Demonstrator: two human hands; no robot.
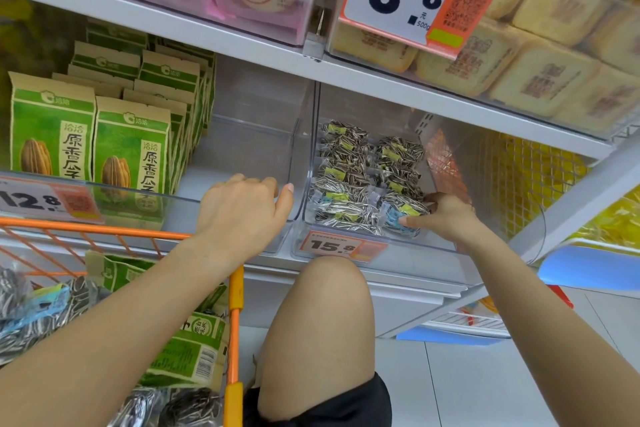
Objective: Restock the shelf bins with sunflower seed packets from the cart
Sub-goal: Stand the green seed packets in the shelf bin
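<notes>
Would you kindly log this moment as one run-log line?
phase: placing | right hand: holds seed packet in right bin | left hand: rests on left bin rim

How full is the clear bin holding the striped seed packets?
Partly full. The seed packets lie in two short rows on the floor of the clear bin, well below its rim, with bare floor behind them.

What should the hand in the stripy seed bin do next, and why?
Probably let go and pull back toward the cart. The right hand pinches a clear seed packet that already seems to lie at the front of the bin, on the pile. More packets wait in the cart, while the left hand rests on the neighbouring bin's rim.
</notes>
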